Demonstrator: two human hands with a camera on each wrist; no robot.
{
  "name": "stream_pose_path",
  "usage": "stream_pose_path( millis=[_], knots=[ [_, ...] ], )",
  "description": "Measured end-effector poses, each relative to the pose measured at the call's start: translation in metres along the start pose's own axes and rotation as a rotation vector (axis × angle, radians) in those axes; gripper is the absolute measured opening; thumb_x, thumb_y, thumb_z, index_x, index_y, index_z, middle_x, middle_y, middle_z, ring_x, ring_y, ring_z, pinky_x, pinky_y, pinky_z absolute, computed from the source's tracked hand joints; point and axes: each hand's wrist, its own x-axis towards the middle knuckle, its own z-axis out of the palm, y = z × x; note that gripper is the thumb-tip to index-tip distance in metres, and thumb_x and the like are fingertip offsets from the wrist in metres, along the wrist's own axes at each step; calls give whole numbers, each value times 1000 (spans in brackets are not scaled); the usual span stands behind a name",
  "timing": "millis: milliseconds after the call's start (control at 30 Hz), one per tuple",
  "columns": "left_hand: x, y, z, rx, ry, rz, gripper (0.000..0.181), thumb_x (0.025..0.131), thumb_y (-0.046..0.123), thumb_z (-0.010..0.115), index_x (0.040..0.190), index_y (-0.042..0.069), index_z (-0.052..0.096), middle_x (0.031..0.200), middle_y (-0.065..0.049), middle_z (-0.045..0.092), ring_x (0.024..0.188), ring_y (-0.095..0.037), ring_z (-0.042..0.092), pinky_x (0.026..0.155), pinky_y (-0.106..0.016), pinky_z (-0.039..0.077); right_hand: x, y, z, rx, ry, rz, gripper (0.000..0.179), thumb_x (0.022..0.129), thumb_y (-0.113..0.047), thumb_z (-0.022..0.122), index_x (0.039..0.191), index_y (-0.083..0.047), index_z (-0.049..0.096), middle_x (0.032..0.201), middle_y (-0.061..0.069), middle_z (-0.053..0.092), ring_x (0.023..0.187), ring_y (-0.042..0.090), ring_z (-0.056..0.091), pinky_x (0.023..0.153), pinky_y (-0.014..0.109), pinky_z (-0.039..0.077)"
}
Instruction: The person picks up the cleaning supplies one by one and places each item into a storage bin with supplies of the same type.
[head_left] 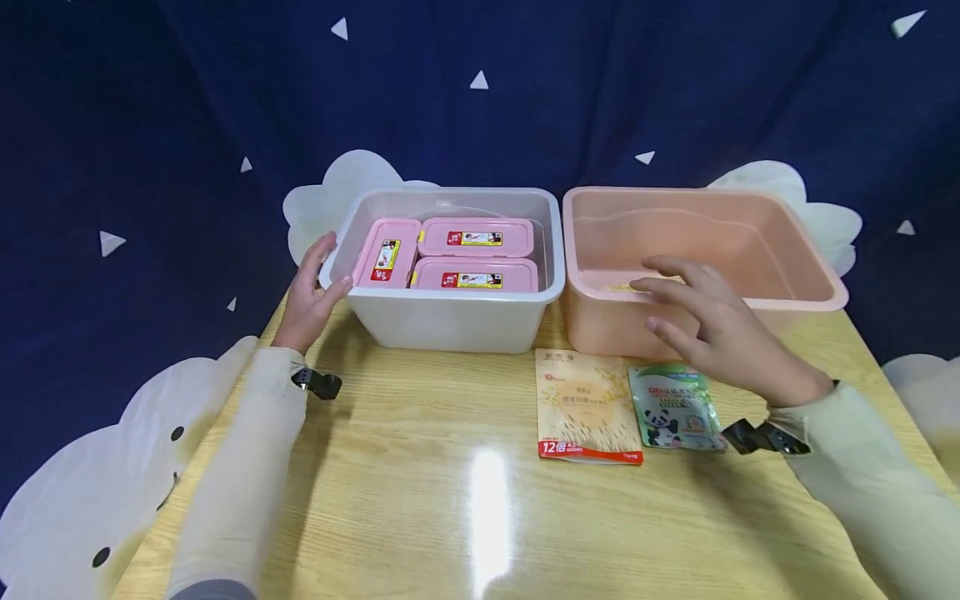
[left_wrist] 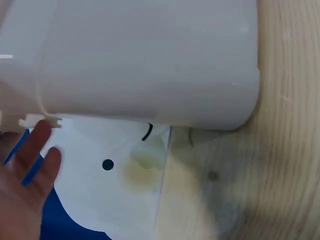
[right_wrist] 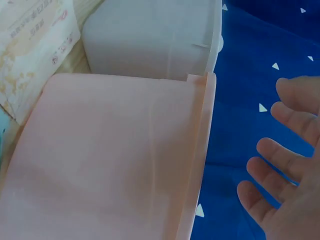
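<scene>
My left hand [head_left: 306,302] touches the left rim of a white plastic bin [head_left: 450,323], its thumb by the front corner and its fingers along the outside. In the left wrist view the fingers look fairly straight beside the bin wall [left_wrist: 150,65]. Inside the bin lie three pink lidded boxes [head_left: 476,237] with red and yellow labels. Over the front of a peach plastic bin [head_left: 600,321] hovers my right hand [head_left: 712,329], fingers spread and holding nothing. Part of something yellow [head_left: 621,287] shows inside that bin, partly hidden.
Before the bins, a beige pouch with a red lower edge [head_left: 588,408] and a smaller green panda pouch [head_left: 675,408] lie flat on the wooden table [head_left: 390,483]. Behind hangs a dark blue curtain [head_left: 540,100] with white triangles and clouds. The two bins stand side by side.
</scene>
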Motion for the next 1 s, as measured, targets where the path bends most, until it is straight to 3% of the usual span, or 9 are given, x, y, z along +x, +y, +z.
stream_pose_path(
  millis=[100, 167, 300, 400, 533, 633, 800, 900, 1000],
  knots=[
    [-2, 7, -3, 89, 131, 22, 63, 91, 15, 58, 151, 13, 38, 154, -8, 42, 124, -29, 50, 98, -34, 39, -3, 0, -3, -1, 0, 20, 43, 87, -7, 71, 129, -9, 63, 146, 18, 50, 131, 40, 43, 109, 44, 32],
    [-6, 12, -5, 170, 195, 57, 60, 91, 15, 60, 148, 10, 43, 151, -9, 45, 123, -31, 51, 100, -37, 38, -7, 2, -4, 0, 5, 26, 43, 87, -6, 72, 129, -9, 63, 146, 18, 50, 132, 40, 43, 112, 40, 30],
    [-20, 27, -13, 326, 205, 147, 59, 88, 13, 65, 143, 4, 47, 151, -13, 46, 125, -35, 49, 105, -49, 38, -15, 6, -8, 6, 22, 34, 45, 85, -4, 72, 129, -9, 64, 145, 19, 51, 131, 39, 44, 115, 25, 26],
    [-32, 43, -14, 372, 134, 226, 54, 87, 9, 67, 139, 1, 52, 147, -14, 50, 122, -35, 50, 101, -46, 40, -20, 12, -11, 16, 37, 44, 46, 84, -2, 72, 129, -9, 64, 144, 20, 52, 131, 35, 45, 113, 15, 23],
    [-46, 65, -4, 393, -20, 353, 48, 85, 7, 70, 132, 1, 58, 142, -14, 56, 124, -33, 51, 101, -43, 40, -24, 19, -14, 44, 76, 60, 46, 82, 5, 71, 127, -6, 65, 140, 20, 54, 131, 6, 45, 108, 8, 25],
    [-54, 80, 5, 422, -129, 430, 47, 85, 10, 71, 130, 3, 60, 140, -12, 58, 128, -31, 51, 104, -44, 44, -22, 22, -15, 76, 110, 69, 47, 82, 9, 69, 127, -4, 65, 142, 8, 55, 127, -9, 43, 101, 4, 30],
    [-60, 99, 32, 479, -307, 502, 49, 89, 20, 68, 134, 5, 57, 141, -9, 57, 132, -27, 50, 104, -42, 46, -20, 28, -24, 97, 145, 122, 44, 86, 6, 68, 128, -5, 65, 142, -17, 50, 132, -5, 43, 94, 0, 35],
    [-62, 109, 56, 535, -426, 556, 50, 92, 27, 64, 137, 6, 55, 142, -9, 57, 134, -27, 49, 115, -47, 37, -21, 34, -31, 73, 171, 171, 40, 88, 3, 67, 127, -6, 66, 141, -19, 50, 134, -6, 40, 92, 1, 34],
    [-63, 115, 78, 573, -524, 600, 51, 93, 32, 61, 138, 8, 55, 143, -6, 56, 135, -25, 50, 116, -46, 37, -22, 43, -34, 40, 213, 242, 34, 92, -4, 65, 126, -6, 66, 142, -10, 54, 131, -10, 39, 89, 2, 32]
  ],
)
